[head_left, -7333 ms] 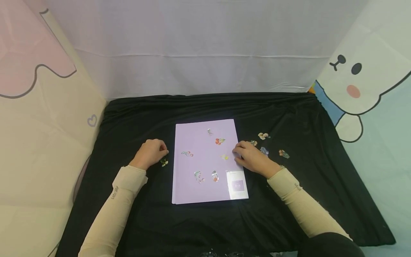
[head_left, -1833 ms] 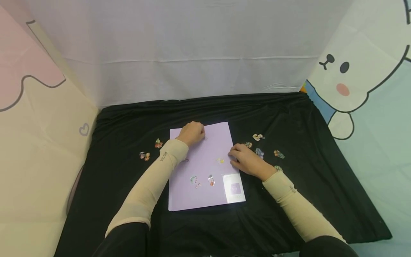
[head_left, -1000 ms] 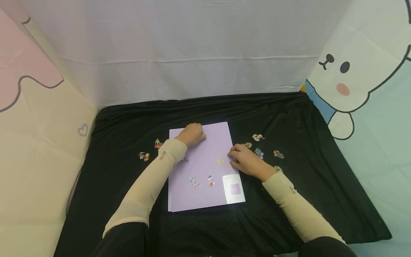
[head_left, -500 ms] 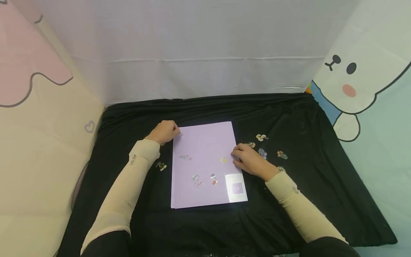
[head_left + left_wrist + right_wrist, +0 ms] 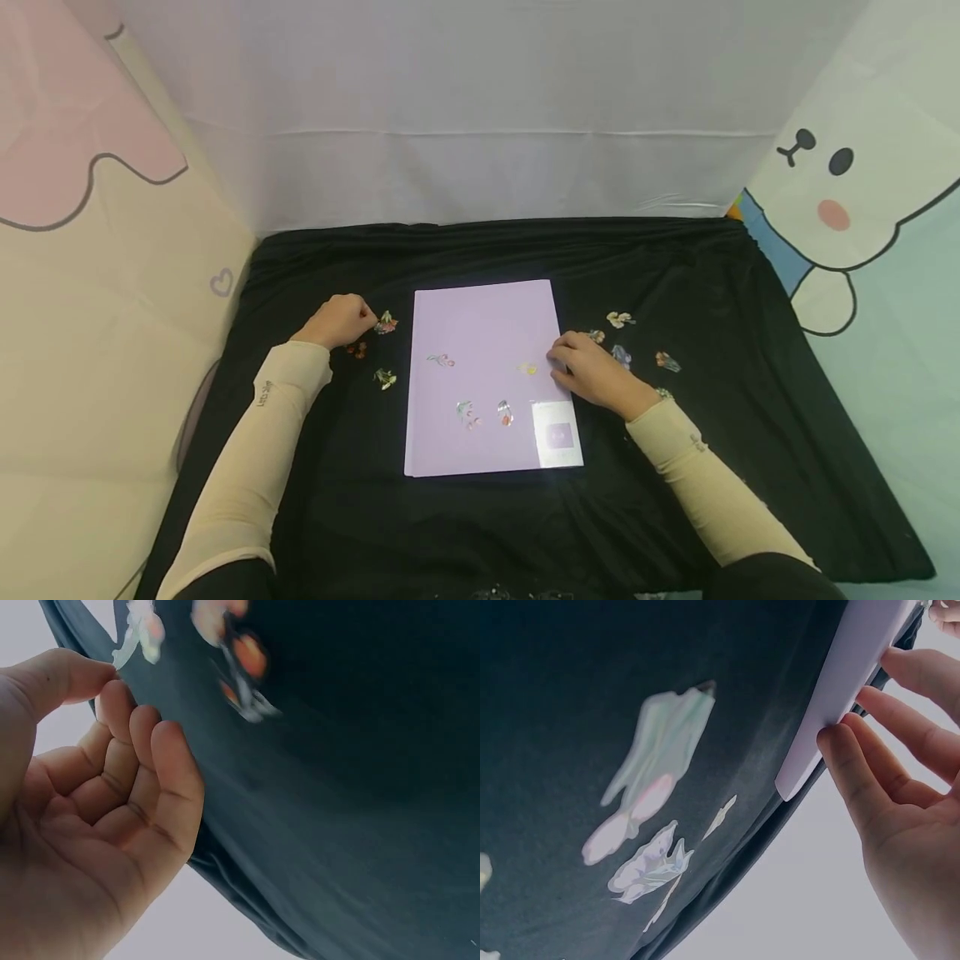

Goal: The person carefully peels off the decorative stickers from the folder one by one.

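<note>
My left hand (image 5: 335, 321) is over the cloth left of a lilac folder. In the left wrist view its thumb and index fingertip pinch the green stem of a flower sticker (image 5: 142, 634). In the head view this sticker overlaps a red flower sticker lying there. An orange flower sticker (image 5: 357, 350) lies by the hand, and a yellow one (image 5: 385, 379) nearer the body. The lilac folder (image 5: 480, 321) bears several flower stickers and a white label (image 5: 557, 433). My right hand (image 5: 600, 377) rests with fairly straight fingers (image 5: 844, 754) against the folder's right edge.
Several more flower stickers lie right of the folder, among them a pale one (image 5: 619, 319), a bluish one (image 5: 621, 356) and an orange one with green stems (image 5: 667, 361). A wrinkled black cloth (image 5: 465, 533) covers the table. Fabric curtains (image 5: 480, 125) stand behind and at both sides.
Two flower stickers have come off the folder's upper part. The left hand has moved left from the folder's top left corner to the cloth with one. The right hand has stayed at the folder's edge.
</note>
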